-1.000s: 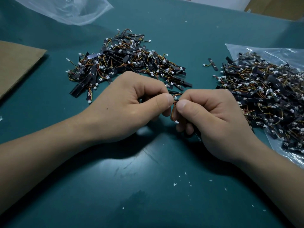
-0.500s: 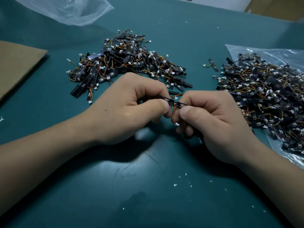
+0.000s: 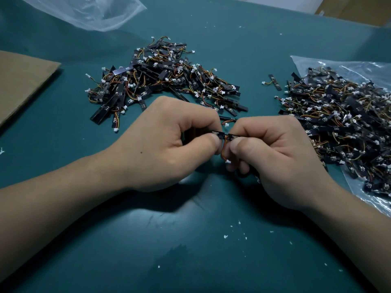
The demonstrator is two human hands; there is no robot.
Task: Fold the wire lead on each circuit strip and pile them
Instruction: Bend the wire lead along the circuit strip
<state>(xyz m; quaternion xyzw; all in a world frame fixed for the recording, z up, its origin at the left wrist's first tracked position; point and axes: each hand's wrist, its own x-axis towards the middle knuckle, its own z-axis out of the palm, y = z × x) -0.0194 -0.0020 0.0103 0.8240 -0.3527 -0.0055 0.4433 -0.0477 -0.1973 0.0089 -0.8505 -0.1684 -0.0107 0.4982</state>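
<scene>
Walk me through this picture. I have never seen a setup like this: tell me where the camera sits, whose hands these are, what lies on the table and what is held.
There is no machine here: a person works with bare hands, and the one camera is worn on the head, looking forward and down. The left hand and right hand pinch one small black circuit strip between them; its orange wire lead hangs down, ending in a white plug. On the green table one pile of such strips lies behind the hands, a second pile on a clear plastic bag at the right. A brown cardboard sheet lies at the left, another clear bag at the far edge.
</scene>
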